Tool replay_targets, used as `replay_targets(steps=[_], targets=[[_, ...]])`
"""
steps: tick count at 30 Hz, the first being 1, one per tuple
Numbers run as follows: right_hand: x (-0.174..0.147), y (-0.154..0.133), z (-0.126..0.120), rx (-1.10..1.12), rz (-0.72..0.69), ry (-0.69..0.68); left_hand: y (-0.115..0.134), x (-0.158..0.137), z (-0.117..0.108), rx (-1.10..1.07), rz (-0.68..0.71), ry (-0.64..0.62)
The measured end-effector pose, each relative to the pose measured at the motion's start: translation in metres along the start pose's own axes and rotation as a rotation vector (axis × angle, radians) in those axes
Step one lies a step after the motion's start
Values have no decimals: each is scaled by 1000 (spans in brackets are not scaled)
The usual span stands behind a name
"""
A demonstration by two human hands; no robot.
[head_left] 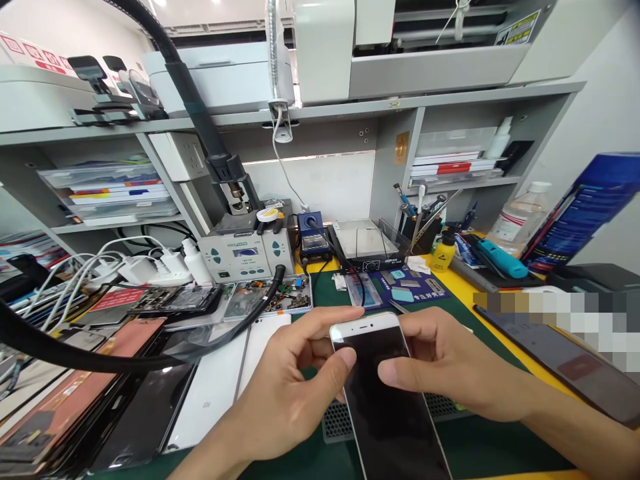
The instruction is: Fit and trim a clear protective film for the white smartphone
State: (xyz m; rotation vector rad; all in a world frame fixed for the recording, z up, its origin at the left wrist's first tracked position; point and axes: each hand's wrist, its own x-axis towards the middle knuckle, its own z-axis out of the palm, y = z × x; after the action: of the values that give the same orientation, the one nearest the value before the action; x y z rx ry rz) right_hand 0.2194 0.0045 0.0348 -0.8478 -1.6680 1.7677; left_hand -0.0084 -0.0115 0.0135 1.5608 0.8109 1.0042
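At lower centre, gripped between both hands, one phone (387, 417), dark screen facing up. Cut off by the bottom edge: the phone's lower end. Left hand (295, 387) closed around the upper left side, thumb over the screen's edge, a fingertip at the top rim; right hand (460, 363) around the upper right side, thumb on the screen. Mostly hidden behind the phone: the other fingers. Below, largely covered: a mesh panel (337, 423) on the green mat (505, 443), over a yellow counter (535, 353). At right, impossible to make out under a pixelated patch: whatever lies there; partly covered by it, one dark panel (550, 363).

Counted: two white panels, one (213, 390) at lower left, one (265, 343) nearer the centre, partly behind the left hand; four bottles, one yellow (444, 257) and one clear (517, 220) at right, one white (197, 263) at left, one on the upper right shelf (500, 139). Too crowded to count: parts in the tray (295, 298) left of centre.
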Motion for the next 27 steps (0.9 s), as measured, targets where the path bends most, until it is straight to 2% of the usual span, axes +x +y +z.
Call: replay_targets(steps=[8,21,27], targets=[[-2,2,1,-27,31,18,0,-1,-2,76,36,25],[-3,4,-2,38,-35,-37,-4,-2,-2,290,222,105],[-7,7,-1,-45,-70,-1,-5,-4,-3,394,317,129]])
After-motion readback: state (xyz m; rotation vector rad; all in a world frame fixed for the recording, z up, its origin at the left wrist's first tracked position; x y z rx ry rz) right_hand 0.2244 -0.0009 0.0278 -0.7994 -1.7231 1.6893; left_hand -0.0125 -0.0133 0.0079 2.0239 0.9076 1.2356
